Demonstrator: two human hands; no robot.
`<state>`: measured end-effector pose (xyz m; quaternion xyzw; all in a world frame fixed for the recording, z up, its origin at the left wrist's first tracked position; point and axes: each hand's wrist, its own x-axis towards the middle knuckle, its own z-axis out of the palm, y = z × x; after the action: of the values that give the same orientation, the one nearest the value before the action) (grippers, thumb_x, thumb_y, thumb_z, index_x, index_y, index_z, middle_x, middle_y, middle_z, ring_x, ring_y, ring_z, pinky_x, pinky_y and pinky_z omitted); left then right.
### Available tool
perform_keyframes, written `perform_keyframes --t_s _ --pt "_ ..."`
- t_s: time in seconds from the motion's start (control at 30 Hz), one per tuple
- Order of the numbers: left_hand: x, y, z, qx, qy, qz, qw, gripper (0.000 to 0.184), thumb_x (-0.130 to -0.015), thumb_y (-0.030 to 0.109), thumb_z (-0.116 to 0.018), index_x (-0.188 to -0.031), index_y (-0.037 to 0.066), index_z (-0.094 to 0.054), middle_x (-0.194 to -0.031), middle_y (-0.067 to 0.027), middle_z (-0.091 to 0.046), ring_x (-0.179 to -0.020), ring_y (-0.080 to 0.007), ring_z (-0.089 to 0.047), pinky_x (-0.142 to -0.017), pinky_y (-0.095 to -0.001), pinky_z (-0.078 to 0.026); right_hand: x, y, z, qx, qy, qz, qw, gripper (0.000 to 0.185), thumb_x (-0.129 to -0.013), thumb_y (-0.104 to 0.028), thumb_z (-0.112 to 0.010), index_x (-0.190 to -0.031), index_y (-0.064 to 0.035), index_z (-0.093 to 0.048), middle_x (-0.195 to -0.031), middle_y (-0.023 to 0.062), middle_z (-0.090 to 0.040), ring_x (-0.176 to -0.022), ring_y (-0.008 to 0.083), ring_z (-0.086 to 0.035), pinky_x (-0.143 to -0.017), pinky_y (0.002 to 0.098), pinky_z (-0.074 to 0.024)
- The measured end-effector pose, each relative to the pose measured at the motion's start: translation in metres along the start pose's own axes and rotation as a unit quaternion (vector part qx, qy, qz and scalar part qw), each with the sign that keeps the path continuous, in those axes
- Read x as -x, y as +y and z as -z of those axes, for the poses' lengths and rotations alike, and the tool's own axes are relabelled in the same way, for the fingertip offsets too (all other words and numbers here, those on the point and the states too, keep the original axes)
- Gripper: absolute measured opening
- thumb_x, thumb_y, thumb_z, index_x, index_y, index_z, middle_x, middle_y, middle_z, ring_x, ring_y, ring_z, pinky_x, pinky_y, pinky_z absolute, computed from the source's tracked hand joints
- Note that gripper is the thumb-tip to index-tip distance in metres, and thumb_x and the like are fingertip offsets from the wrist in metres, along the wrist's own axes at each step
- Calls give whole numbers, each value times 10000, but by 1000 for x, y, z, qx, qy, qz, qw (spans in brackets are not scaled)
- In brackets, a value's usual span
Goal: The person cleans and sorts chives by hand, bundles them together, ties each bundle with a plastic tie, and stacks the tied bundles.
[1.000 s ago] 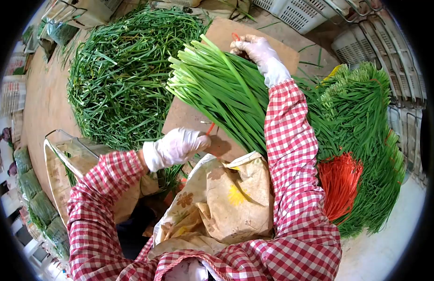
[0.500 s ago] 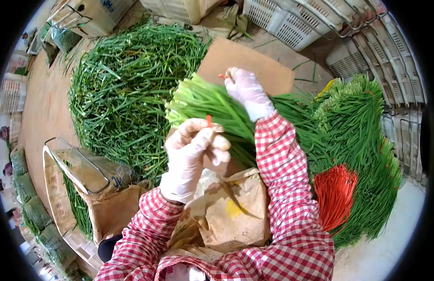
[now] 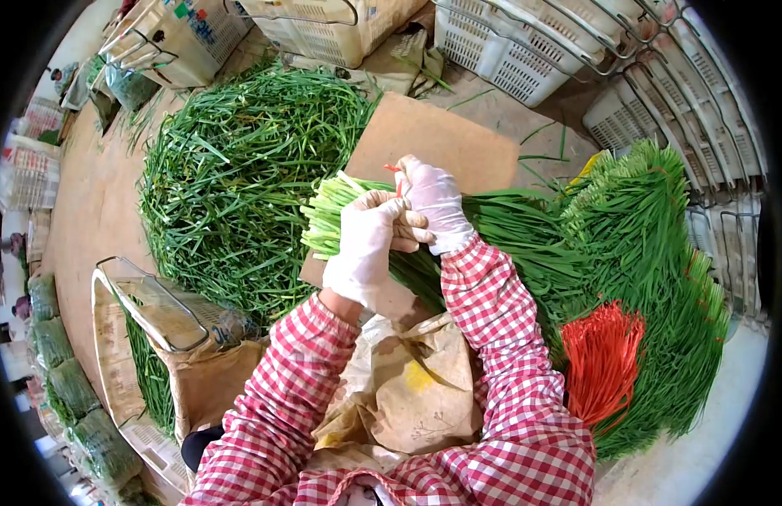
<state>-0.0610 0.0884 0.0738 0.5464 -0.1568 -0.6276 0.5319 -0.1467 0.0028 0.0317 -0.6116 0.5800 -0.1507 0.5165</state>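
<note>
A bunch of green chives (image 3: 325, 221) lies crosswise before me, its pale cut ends to the left and its leaves partly behind my hands. Both hands wear whitish gloves and meet over the bunch. A thin red tie strip (image 3: 398, 187) shows between them, with one end standing up by the right fingers. My left hand (image 3: 363, 240) is closed in a pinch at the strip. My right hand (image 3: 435, 202) is closed as well, touching the strip beside the left fingertips. How the strip runs under the bunch is hidden.
A brown board (image 3: 441, 131) lies behind the bunch. Loose leaves (image 3: 239, 185) are heaped at left, stacked chive bunches (image 3: 652, 228) at right with red strips (image 3: 601, 358) on top. White crates (image 3: 509, 55) stand at the back; a wire-handled crate (image 3: 112, 354) is at front left.
My left hand has moved up and right to meet my right hand over the bunch. The right hand has shifted slightly left and down. The two red ends are now close together.
</note>
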Motion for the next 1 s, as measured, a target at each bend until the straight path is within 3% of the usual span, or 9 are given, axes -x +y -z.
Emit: perform_keyframes --t_s 0.07,0.13,0.2,0.3,0.7,0.93,1.0 --pt "-8 2 0 -37 1 14 999 144 -894 98 -446 -922 -19 -526 -755 -130 -644 -587 -204 -646 -470 -233 -498 6 16 5 42 84 210 973 178 -850 -187 -529 -863 -31 -615 -719 132 -649 -656 280 -629 -611 373 -487" --pt "-13 6 -4 -76 3 29 997 157 -885 102 -446 -920 -27 -528 -757 -135 -644 -593 -210 -649 -469 -237 -501 -18 44 0 -136 35 160 977 151 -820 -155 -614 -869 -17 -648 -707 55 -655 -611 139 -587 -588 290 -464" --pt "-17 9 -6 -117 2 42 992 179 -878 111 -443 -900 -39 -537 -766 -143 -646 -595 -212 -649 -470 -245 -507 -23 41 7 -217 -29 113 969 118 -799 -107 -648 -854 -2 -654 -731 15 -652 -652 76 -551 -615 254 -451" --pt "-25 10 -2 -132 2 62 989 217 -885 116 -430 -854 -49 -567 -768 -138 -650 -597 -198 -648 -476 -231 -511 -26 41 18 -261 -94 86 957 121 -803 -66 -650 -903 2 -652 -833 38 -662 -735 88 -587 -683 231 -472" --pt "-36 3 6 -109 11 57 992 259 -884 116 -442 -790 -64 -603 -726 -126 -648 -567 -183 -641 -448 -210 -501 -9 37 23 -267 -136 123 946 121 -809 -46 -626 -908 11 -666 -815 25 -664 -722 84 -579 -671 239 -478" --pt "-38 -13 12 -73 -42 -28 996 186 -882 77 -462 -927 -87 -536 -780 -166 -652 -604 -229 -659 -455 -236 -521 2 44 20 -225 -122 190 948 171 -856 -52 -554 -970 35 -647 -843 18 -664 -745 81 -578 -720 246 -484" --pt "-28 -2 3 -161 -6 -12 987 179 -898 90 -467 -907 -73 -541 -782 -159 -653 -607 -214 -659 -467 -227 -522 5 40 22 -253 -134 217 933 182 -873 -91 -561 -980 27 -650 -846 19 -661 -742 75 -570 -707 236 -478"
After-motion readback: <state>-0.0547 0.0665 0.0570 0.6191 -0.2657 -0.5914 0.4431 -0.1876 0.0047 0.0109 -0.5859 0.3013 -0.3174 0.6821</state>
